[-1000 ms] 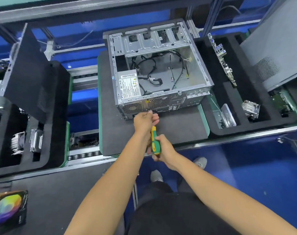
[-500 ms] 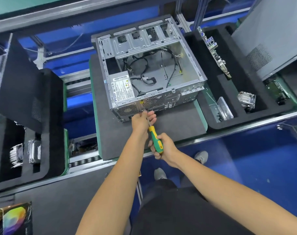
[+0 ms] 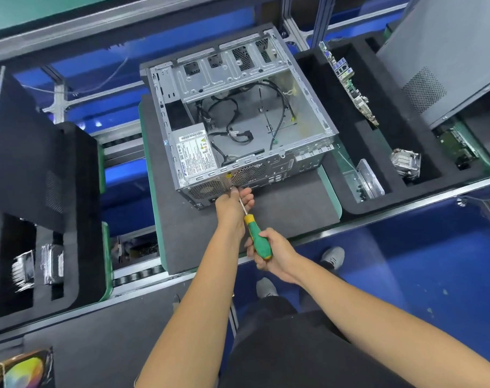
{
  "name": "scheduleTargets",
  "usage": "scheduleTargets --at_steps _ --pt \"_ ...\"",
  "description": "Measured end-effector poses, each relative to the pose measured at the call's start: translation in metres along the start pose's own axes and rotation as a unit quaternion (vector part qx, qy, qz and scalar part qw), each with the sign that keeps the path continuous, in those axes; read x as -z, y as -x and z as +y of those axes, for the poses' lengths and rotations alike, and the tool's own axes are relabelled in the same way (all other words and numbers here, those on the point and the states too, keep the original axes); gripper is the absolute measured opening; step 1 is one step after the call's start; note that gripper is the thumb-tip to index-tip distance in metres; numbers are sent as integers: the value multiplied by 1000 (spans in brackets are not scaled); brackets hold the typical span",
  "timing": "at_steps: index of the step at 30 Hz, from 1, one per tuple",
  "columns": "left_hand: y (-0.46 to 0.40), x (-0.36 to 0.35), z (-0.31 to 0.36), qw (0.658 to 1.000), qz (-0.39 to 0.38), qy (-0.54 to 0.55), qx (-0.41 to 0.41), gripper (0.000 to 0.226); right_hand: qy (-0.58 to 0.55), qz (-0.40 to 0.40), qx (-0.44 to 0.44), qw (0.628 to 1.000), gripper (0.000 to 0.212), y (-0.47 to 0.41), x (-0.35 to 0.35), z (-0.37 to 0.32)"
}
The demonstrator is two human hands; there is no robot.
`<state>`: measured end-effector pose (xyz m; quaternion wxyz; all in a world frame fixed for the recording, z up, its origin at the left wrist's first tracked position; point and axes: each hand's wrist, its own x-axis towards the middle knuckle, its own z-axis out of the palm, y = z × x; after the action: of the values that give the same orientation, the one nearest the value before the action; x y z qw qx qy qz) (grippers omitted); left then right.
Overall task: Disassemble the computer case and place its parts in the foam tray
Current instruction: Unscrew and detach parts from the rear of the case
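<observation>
At centre on the grey surface (image 3: 280, 203) sits the case (image 3: 238, 121), open side up; the right hand (image 3: 271, 254) grips the screwdriver (image 3: 256, 236) handle and the left hand (image 3: 234, 201) pinches its shaft at the rear panel, probably on a screw hidden by the fingers. A slipped tip could jab those fingers or drop the screw off the near edge at 6 o'clock. Toward 3 o'clock the foam tray (image 3: 347, 204) has open slots.

Single head-worn view, steeply downward, forward-facing, wide-angle, arm's reach
</observation>
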<state>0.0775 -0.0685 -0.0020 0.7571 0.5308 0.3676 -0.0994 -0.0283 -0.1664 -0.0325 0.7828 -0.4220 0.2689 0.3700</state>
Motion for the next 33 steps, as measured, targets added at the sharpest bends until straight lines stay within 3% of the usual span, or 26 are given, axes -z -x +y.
scheduleTargets --at_steps 3,5,10,12,16,23,28,30,33 --pt "0 -1 -1 1000 3 -5 -5 29 55 59 34 996 19 -3 -4 2" --pt "0 -1 0 1000 9 -10 -3 28 45 75 67 994 21 -6 -6 3" --pt "1 -2 1 1000 19 -11 5 26 -6 -23 24 999 42 -4 1 -6" --pt "1 -1 1 1000 19 -7 7 27 -10 -24 28 999 43 -4 5 -5" --pt "3 -3 3 1000 15 -1 11 28 -27 32 55 998 17 -5 2 0" --pt "5 -2 4 1000 7 9 21 26 19 -9 22 1000 49 -3 8 -8" --pt "4 -3 5 999 2 22 33 27 13 38 38 998 13 -2 6 -7" --pt "4 -3 6 999 -1 19 34 27 -9 23 17 1000 13 0 3 -10" --pt "3 0 6 999 -3 15 39 27 -13 -11 -18 1000 38 1 0 -12"
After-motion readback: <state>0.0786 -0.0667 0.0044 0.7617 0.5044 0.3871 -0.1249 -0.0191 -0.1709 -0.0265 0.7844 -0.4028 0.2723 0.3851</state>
